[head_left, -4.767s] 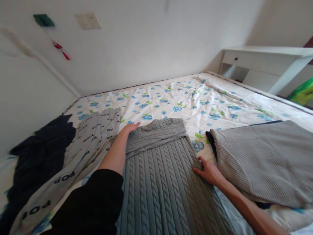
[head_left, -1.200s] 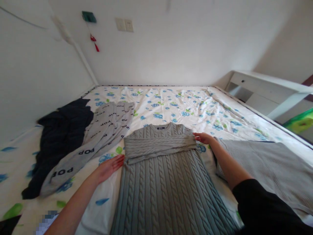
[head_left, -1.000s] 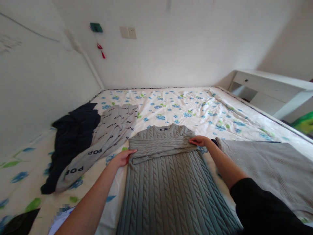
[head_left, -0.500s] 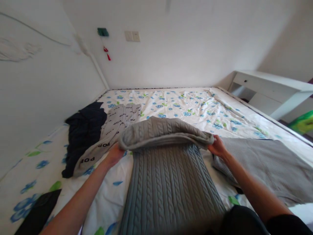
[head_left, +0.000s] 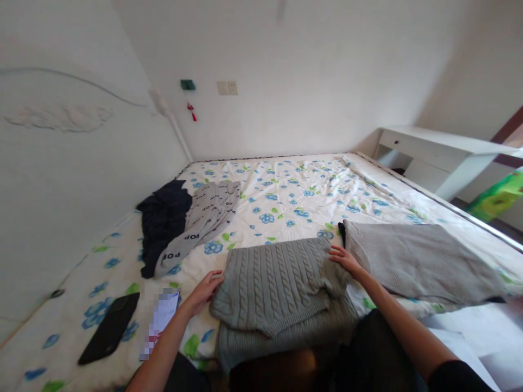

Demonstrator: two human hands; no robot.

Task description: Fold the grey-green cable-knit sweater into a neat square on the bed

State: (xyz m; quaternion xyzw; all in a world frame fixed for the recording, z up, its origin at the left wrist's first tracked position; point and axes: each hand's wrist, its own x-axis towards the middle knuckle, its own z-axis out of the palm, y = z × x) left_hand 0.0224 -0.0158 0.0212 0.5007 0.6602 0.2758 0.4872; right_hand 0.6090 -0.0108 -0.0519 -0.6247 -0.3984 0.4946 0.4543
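Observation:
A grey cable-knit sweater (head_left: 273, 283) lies on the flowered bed sheet (head_left: 294, 190), folded over on itself toward me. My left hand (head_left: 206, 287) rests at its left edge, fingers curled on the knit. At the sweater's upper right corner is my right hand (head_left: 343, 259), its fingers laid flat on the fabric. Both forearms reach in from below.
A ribbed grey garment (head_left: 412, 258) lies to the right. A grey "POP" printed garment (head_left: 204, 220) and a dark navy one (head_left: 163, 223) lie at the left. A black phone (head_left: 109, 328) and a blurred card lie near the front left. White headboard at left, white desk (head_left: 437, 155) at right.
Both hands lifted the sweater's top part and brought it down toward me over the lower part, halving its length. The view pulled back from the bed.

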